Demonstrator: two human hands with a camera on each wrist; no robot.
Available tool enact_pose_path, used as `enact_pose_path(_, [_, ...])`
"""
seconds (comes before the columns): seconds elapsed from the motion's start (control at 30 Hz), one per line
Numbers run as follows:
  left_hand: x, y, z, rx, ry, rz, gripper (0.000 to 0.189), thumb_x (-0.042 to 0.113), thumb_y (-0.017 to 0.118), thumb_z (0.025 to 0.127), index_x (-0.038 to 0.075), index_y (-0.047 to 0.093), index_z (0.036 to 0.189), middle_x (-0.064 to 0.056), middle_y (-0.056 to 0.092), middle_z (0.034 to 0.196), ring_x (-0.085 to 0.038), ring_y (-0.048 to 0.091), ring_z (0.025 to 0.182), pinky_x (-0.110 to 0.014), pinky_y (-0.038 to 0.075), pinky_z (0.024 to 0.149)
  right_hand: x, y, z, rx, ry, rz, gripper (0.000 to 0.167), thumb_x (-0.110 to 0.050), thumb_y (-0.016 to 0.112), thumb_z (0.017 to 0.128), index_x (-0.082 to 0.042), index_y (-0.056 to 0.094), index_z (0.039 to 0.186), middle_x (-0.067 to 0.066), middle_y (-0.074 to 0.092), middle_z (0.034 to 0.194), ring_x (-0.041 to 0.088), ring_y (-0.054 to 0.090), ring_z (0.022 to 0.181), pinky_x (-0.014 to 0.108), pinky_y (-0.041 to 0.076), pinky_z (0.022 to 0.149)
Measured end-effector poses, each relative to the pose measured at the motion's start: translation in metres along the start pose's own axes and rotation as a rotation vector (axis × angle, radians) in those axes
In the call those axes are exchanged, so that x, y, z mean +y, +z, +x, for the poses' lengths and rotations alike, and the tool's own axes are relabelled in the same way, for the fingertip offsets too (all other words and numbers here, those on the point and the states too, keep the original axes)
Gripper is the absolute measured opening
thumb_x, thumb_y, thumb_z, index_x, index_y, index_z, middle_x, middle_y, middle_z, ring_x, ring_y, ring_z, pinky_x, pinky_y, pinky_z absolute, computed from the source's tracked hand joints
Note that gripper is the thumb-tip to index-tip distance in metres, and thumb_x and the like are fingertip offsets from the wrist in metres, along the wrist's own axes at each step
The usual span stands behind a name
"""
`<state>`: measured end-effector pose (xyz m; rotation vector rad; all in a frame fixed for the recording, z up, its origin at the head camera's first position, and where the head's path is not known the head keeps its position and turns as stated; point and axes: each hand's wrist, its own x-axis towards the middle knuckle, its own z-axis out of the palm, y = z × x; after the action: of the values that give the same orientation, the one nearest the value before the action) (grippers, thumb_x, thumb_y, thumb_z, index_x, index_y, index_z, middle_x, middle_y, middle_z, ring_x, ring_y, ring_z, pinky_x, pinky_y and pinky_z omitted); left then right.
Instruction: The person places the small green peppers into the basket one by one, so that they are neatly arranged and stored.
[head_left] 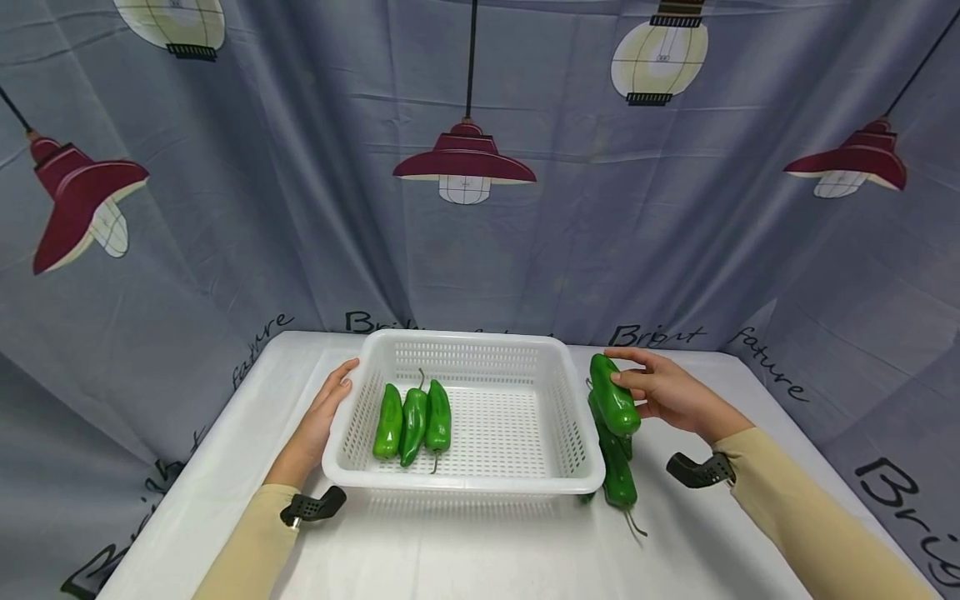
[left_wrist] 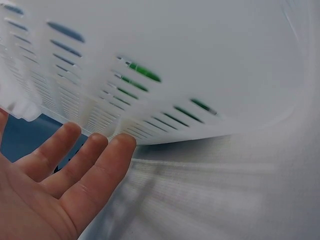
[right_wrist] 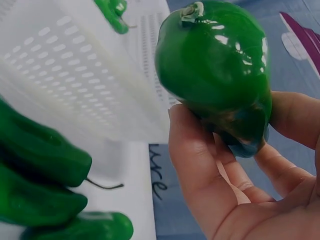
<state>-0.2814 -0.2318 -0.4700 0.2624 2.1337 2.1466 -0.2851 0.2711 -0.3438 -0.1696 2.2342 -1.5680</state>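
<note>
A white perforated plastic basket (head_left: 480,483) stands on the table, with three green peppers lying side by side in its left half; one is a green pepper (head_left: 388,422). My left hand (head_left: 321,418) is at the basket's left wall, its fingers extended along the outside; the left wrist view shows the hand (left_wrist: 75,185) palm up by the slotted wall. To the right of the basket my right hand (head_left: 669,390) pinches a green pepper (head_left: 615,395) between thumb and fingers, raised over other peppers. In the right wrist view this pepper (right_wrist: 215,60) has its stem end toward the camera.
Several more green peppers (head_left: 618,475) lie in a heap on the white table (head_left: 465,550), close along the basket's right side. Behind the table hangs a grey-blue curtain (head_left: 480,267) printed with lamps and lettering.
</note>
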Motion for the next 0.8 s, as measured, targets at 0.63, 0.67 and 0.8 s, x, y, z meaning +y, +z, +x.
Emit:
enact_pose_path(0.63, [0.0,0.0,-0.001,-0.002,-0.011,-0.009,0.056,0.042,0.024,0.112,0.021,0.011,0.162,-0.014,0.023,0.167,-0.012,0.046,0.136,-0.018,0.048,0.097,-0.021,0.033,0.031,-0.05,0.01,-0.027,0.068,-0.02,0.057,0.105,-0.008,0.021,0.161,0.019,0.056,0.131,0.015,0.07,0.091,0.04,0.062,0.08])
enact_pose_path(0.67, [0.0,0.0,-0.001,-0.002,-0.01,-0.008,0.055,0.042,0.024,0.112,0.021,0.011,0.162,-0.014,0.023,0.167,-0.008,0.048,0.133,-0.019,0.048,0.097,-0.022,0.035,0.033,-0.054,0.012,-0.021,0.067,-0.02,0.057,0.105,-0.008,0.022,0.161,0.018,0.057,0.13,0.014,0.069,0.088,0.038,0.061,0.077])
enact_pose_path(0.8, [0.0,0.0,-0.001,-0.004,-0.007,-0.001,0.056,0.043,0.024,0.112,0.021,0.012,0.162,-0.017,0.023,0.167,-0.002,0.049,0.127,-0.02,0.048,0.098,-0.025,0.043,0.041,-0.075,0.009,-0.02,0.066,-0.019,0.056,0.106,-0.01,0.022,0.161,0.02,0.052,0.137,0.014,0.067,0.088,0.037,0.059,0.077])
